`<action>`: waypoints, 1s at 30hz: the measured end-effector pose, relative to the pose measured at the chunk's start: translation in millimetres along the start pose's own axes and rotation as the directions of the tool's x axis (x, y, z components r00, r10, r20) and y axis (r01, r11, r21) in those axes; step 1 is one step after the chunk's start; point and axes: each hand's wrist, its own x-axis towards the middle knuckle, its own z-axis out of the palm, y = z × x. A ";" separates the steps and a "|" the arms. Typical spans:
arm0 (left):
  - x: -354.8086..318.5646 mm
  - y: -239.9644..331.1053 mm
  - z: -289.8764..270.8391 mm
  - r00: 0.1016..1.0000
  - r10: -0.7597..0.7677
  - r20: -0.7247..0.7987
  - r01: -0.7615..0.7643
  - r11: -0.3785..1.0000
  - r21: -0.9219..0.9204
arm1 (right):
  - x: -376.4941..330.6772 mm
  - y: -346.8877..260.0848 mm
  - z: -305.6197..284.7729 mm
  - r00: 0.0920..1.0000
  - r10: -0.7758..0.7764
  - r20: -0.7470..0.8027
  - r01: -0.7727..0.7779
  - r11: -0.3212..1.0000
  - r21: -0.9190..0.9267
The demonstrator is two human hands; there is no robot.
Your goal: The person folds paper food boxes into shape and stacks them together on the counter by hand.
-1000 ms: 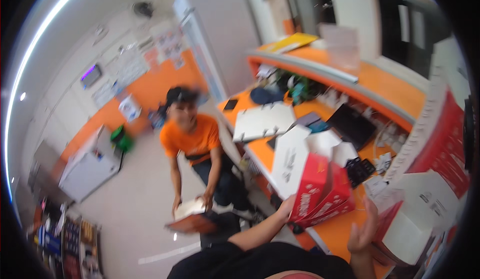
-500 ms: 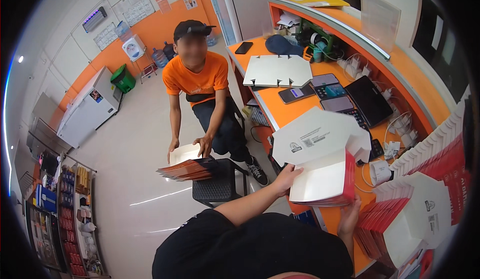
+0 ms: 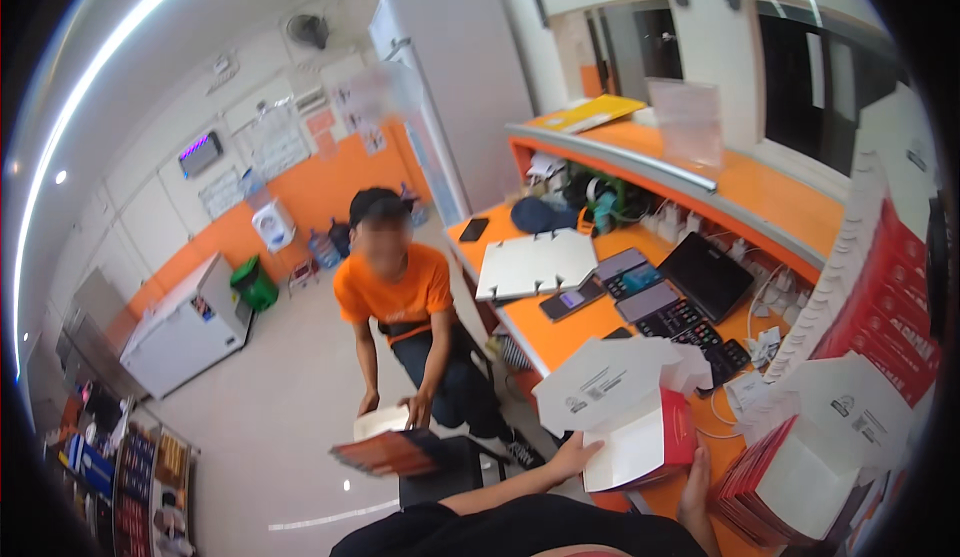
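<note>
The setting is a shop interior with white and orange walls, a pale floor and a long orange counter (image 3: 590,332) running along the right side. On the counter lie an open white folder (image 3: 535,262), a black tablet (image 3: 708,275), card terminals (image 3: 640,292) and a calculator (image 3: 700,342).

Both hands of the wearer grip one red-and-white carton box (image 3: 635,432), which sits over the near edge of the counter with its white flaps open and raised. The left hand (image 3: 575,455) is clamped on the lower left edge of the box. The right hand (image 3: 695,482) holds the lower right corner, fingers pointing up along the red side. The hands are apart, one at each side of the box.

Stacks of flat red-and-white cartons (image 3: 800,472) stand just right of the box; a taller row (image 3: 880,297) leans behind them.

A person in an orange shirt (image 3: 392,292) sits across the floor, hands on a stack of flat cartons (image 3: 385,449) resting on a dark stool (image 3: 440,467).
</note>
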 end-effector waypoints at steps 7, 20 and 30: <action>28.1 -26.4 -4.9 0.999 0.010 0.037 -0.006 0.993 -0.119 | -0.8 34.1 -6.4 0.971 -0.088 -0.224 0.020 0.957 -0.291; 34.0 -28.2 -4.2 0.999 -0.025 0.033 0.030 0.987 -0.160 | -0.9 30.6 -9.8 0.954 -0.076 -0.291 -0.023 0.946 -0.323; 40.3 -64.2 1.0 0.993 0.027 -0.117 -0.071 0.918 -0.390 | -3.4 45.3 -12.6 0.938 -0.068 -0.340 -0.078 0.914 -0.397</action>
